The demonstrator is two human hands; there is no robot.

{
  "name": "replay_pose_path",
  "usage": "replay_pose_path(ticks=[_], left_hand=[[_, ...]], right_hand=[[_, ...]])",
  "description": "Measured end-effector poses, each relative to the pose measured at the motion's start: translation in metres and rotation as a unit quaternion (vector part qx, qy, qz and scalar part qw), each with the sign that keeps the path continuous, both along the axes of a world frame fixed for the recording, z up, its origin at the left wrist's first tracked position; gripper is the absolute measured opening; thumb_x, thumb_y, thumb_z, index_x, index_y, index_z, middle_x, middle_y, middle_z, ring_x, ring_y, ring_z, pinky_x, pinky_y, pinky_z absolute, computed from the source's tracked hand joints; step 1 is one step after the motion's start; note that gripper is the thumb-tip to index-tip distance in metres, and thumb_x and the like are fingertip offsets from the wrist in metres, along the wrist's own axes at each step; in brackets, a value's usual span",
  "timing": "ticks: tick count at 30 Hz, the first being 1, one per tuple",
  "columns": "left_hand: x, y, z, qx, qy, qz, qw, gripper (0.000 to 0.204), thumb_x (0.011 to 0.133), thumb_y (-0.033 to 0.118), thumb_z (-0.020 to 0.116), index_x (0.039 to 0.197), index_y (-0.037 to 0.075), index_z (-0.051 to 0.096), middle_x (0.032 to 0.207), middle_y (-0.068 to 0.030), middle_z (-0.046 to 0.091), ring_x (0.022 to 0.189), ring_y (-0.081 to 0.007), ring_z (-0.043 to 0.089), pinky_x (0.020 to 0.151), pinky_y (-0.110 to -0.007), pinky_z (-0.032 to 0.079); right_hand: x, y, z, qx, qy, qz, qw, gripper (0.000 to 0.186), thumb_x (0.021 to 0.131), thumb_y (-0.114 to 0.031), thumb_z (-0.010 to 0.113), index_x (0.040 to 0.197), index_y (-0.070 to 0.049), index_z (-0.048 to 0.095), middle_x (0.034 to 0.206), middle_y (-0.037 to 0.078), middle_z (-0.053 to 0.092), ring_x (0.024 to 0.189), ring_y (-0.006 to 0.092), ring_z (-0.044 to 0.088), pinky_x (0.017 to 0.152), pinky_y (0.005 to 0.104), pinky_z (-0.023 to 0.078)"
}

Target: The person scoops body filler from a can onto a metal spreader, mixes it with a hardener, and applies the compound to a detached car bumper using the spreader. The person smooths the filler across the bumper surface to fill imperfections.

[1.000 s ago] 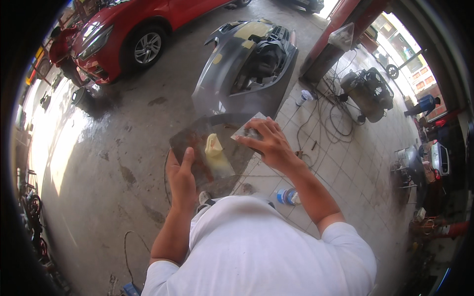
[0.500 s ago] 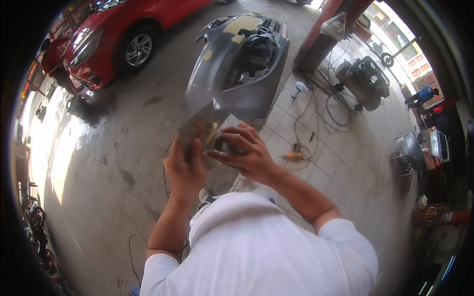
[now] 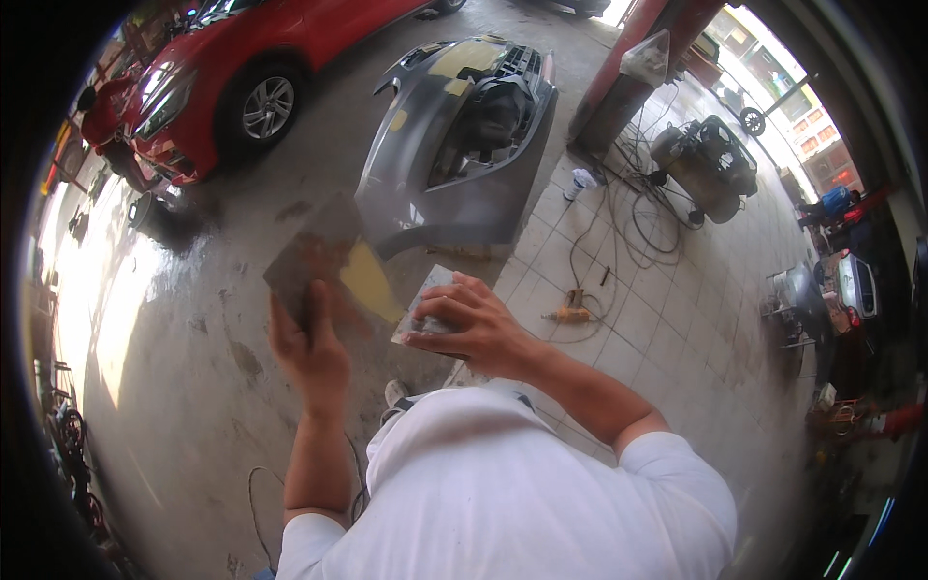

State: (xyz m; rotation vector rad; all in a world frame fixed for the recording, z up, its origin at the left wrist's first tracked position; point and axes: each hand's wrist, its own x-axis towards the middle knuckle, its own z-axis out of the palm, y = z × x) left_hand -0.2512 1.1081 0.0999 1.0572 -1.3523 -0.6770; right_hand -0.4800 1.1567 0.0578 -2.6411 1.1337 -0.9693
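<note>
My left hand (image 3: 311, 353) grips a dark, stained mixing board (image 3: 307, 253) by its near edge, thumb on top. Along the board's right side lies a smear of yellow putty (image 3: 367, 280); motion blurs it somewhat. My right hand (image 3: 480, 324) is closed on a flat pale putty spreader (image 3: 435, 279), its fingers bent over the blade. A gap separates the spreader from the board. Ahead of both hands, a grey car bumper (image 3: 398, 198) with yellow filler patches (image 3: 468, 58) rests low near the floor.
A red car (image 3: 213, 87) is parked at the far left, a person (image 3: 104, 126) beside it. To the right stand a red post (image 3: 619, 87) and an air compressor (image 3: 710, 164) with tangled hoses. A yellow power tool (image 3: 572, 310) lies on the tiles.
My left hand has moved left with the board, turning it so more yellow putty shows. The spreader in my right hand has come away from the board, and that hand is slightly lower.
</note>
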Motion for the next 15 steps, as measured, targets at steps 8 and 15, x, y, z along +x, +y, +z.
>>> replay_pose_path(ticks=[8,15], left_hand=[[-0.022,0.011,-0.011,0.282,0.375,-0.163,0.868,0.028,0.107,0.014,0.058,0.133,0.004,0.059,0.122,-0.0080,0.070,0.097,-0.0171,0.070,0.085,-0.032,0.057],[-0.018,0.025,-0.042,0.136,0.006,-0.075,0.988,0.023,0.105,0.012,0.060,0.123,-0.003,0.062,0.093,-0.0138,0.072,0.069,-0.0185,0.071,0.061,-0.032,0.056]], right_hand=[[0.002,-0.033,-0.006,0.067,-0.207,0.013,0.976,0.066,0.078,0.010,0.073,0.131,-0.029,0.064,0.138,0.008,0.050,0.135,0.0341,0.051,0.117,0.0530,0.042],[-0.039,-0.043,0.026,-0.009,0.077,-0.100,0.992,0.061,0.072,0.007,0.075,0.124,-0.026,0.075,0.130,0.003,0.063,0.127,0.0281,0.058,0.110,0.0501,0.046]])
